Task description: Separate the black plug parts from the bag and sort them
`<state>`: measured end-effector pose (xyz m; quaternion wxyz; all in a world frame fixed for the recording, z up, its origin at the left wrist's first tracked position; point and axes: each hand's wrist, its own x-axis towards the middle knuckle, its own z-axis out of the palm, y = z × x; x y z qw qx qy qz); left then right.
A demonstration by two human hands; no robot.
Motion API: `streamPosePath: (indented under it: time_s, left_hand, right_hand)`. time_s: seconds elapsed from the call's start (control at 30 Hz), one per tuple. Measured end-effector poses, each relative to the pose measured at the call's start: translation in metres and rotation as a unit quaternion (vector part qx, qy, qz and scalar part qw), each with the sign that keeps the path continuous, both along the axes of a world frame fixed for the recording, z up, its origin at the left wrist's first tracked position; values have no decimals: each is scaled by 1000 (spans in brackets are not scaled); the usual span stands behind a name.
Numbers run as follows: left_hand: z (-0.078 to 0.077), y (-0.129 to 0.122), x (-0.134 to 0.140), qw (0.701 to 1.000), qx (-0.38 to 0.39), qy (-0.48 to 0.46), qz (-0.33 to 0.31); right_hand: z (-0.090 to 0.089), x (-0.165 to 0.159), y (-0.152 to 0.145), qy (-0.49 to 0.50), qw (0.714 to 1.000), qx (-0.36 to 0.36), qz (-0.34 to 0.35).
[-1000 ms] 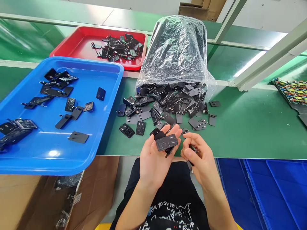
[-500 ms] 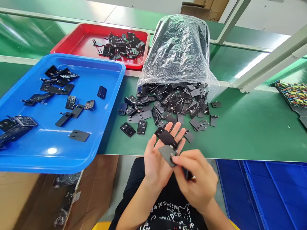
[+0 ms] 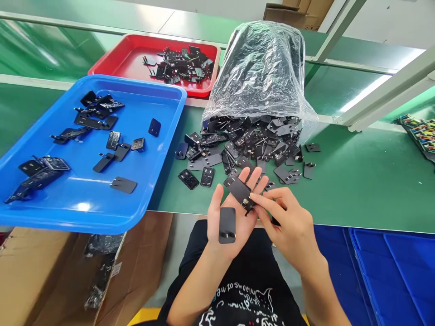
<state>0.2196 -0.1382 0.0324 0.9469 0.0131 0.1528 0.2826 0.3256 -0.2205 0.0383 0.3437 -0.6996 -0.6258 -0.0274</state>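
My left hand [image 3: 234, 222] is held palm up with its fingers stretched out, carrying a few black plug plates. One flat plug plate [image 3: 227, 222] with metal pins lies across the base of the palm. Further up, toward the fingers, rests another plug plate [image 3: 239, 190], its pins pointing up. My right hand [image 3: 285, 222] has thumb and forefinger closed at the pinned end of that upper plate. A dark piece [image 3: 275, 221] shows under the right hand's curled fingers, mostly hidden. Just beyond my fingertips a heap of similar plug plates [image 3: 251, 140] spills from a clear plastic bag [image 3: 261, 68].
At the left a blue tray [image 3: 159, 176] holds scattered plug plates. Behind it stands a red tray [image 3: 125, 59] with a pile of them. Coloured small parts [image 3: 421, 133] lie at the far right. Blue crates [image 3: 397, 271] and a cardboard box [image 3: 136, 258] are below the bench edge.
The plate my right hand was pinching now lies on the base of my left palm. My right fingers have shifted up to the other plate. The view has moved slightly.
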Motion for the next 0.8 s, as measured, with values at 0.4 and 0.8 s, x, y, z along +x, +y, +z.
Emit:
streamPosePath:
  time_s: [0.4, 0.8]
  left_hand:
    - [-1, 1, -2, 1000, 28, -3, -9]
    - [-12, 6, -1, 999, 28, -34, -5]
  right_hand:
    - [0, -1, -17, 95, 989, 71, 91]
    - [-25, -12, -18, 39, 989, -48, 131]
